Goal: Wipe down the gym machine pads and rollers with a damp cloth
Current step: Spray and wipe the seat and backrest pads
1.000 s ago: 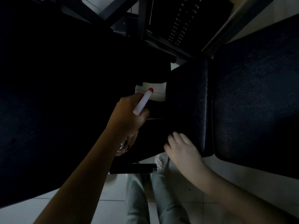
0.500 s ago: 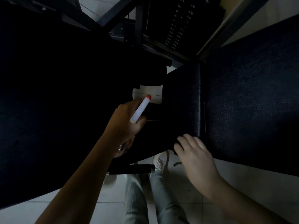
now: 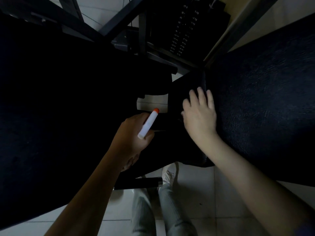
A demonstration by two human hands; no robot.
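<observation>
The machine's black pads fill a dim view. My right hand (image 3: 199,114) lies flat with straight, spread fingers on the narrow middle pad (image 3: 185,149), at the seam with the large textured pad (image 3: 265,108) on the right. No cloth shows under it. My left hand (image 3: 133,137) grips a spray bottle. Its white nozzle with an orange tip (image 3: 149,122) points up and to the right, towards the gap between the pads. Another broad black pad (image 3: 51,116) covers the left side.
The weight stack with printed numbers (image 3: 184,31) and the dark frame bars (image 3: 119,19) stand at the top. A short black bar with a metal end (image 3: 141,183) juts out below the pads, above my legs (image 3: 144,212), a white shoe (image 3: 168,174) and the pale tiled floor (image 3: 204,193).
My right hand has slid from the near lower edge of the middle pad up along it to the seam. My left hand has kept the spray bottle almost still.
</observation>
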